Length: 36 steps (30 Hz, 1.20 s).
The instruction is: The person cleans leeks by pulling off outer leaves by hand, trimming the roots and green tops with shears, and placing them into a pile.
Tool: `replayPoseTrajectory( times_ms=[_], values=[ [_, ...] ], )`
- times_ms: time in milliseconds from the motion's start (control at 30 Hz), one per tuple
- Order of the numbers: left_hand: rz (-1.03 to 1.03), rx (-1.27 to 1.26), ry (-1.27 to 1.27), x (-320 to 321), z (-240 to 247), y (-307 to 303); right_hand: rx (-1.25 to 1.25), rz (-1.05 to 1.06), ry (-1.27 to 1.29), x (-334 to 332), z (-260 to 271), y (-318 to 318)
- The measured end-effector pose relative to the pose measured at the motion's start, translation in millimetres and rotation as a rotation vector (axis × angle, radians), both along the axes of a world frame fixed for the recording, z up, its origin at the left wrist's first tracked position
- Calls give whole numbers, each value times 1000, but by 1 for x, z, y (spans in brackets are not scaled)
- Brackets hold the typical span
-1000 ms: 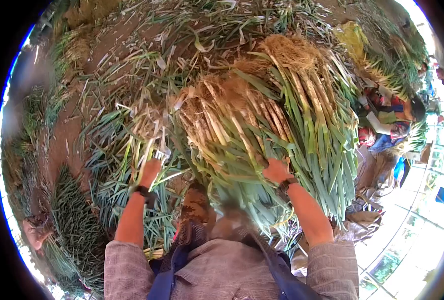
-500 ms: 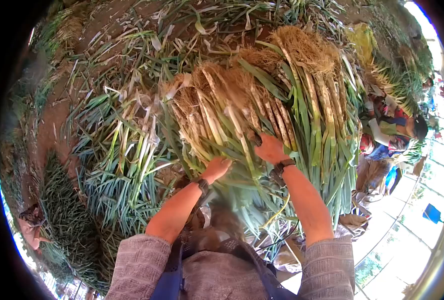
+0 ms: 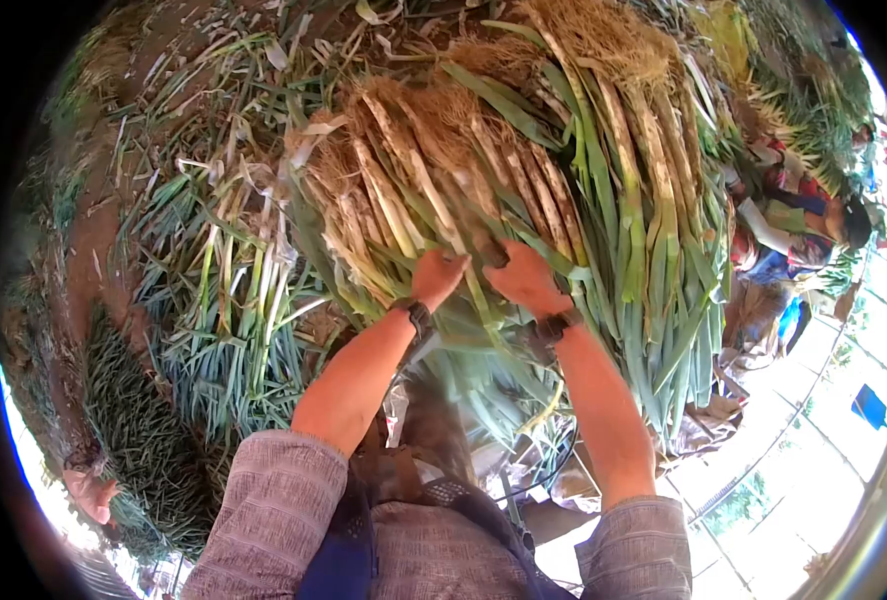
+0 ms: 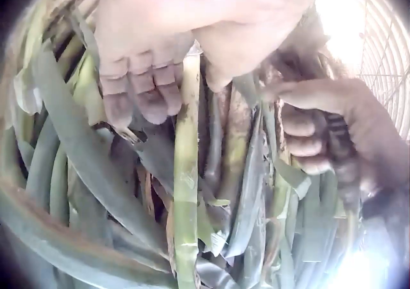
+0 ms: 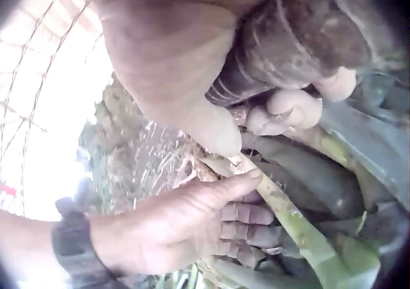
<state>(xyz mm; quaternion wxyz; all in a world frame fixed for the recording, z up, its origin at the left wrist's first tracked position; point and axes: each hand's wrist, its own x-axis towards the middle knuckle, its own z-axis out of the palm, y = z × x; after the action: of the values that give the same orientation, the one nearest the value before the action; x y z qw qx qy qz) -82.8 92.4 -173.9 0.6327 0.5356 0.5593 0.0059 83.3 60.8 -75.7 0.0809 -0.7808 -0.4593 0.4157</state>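
Left hand (image 3: 439,278) slid up close to the right hand (image 3: 526,280), pinching 1 leek stalk (image 4: 186,173) over the pile (image 3: 654,300); right's curled round some dark ribbed thing (image 5: 275,45), so stalk seems steadied

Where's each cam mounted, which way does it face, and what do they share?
Head: worn on the head, facing forward and down over the leeks; shows both sleeves, forearms, left hand, right hand and part of the torso.
Left wrist: on the left wrist, facing its fingers and a leek stalk; left hand on top, right hand at right.
Right wrist: on the right wrist, facing its fingers; right hand on top around a dark banded handle, left hand below.
Shared: both wrist views show both hands and that handle.
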Motion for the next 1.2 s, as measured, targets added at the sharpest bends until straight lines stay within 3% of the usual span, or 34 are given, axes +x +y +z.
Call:
replayPoseTrajectory(
  times_ms=[67, 100, 200, 267, 333, 400, 600, 800, 1000, 1200],
  values=[
    [177, 93, 11, 7, 3, 1, -111, 3, 26, 6, 14, -28],
    [153, 136, 34, 7, 0, 2, -211, 10, 58, 8, 24, -46],
    [67, 154, 86, 3, -21, 3, -167, 0, 40, 12, 20, -135],
    [169, 40, -9, -2, -2, 0, -142, -40, 10, 11, 30, -186],
    [392, -293, -201, -7, 10, -6, -104, -35, -28, 6, 45, -228],
    [456, -443, -241, -14, 8, -12, -228, 34, 41, 4, 44, -263],
    [460, -409, -243, -32, 0, -15, -132, 50, -91, 4, 45, -270],
    [391, -509, -329, -43, -10, -5, -151, 89, -54, -2, 35, -242],
    [534, -552, -319, -47, -10, 2, -104, 77, 6, -18, 41, -201],
    [515, -586, -229, -46, 20, 4, -92, 40, -15, -23, 41, -206]
  ],
)
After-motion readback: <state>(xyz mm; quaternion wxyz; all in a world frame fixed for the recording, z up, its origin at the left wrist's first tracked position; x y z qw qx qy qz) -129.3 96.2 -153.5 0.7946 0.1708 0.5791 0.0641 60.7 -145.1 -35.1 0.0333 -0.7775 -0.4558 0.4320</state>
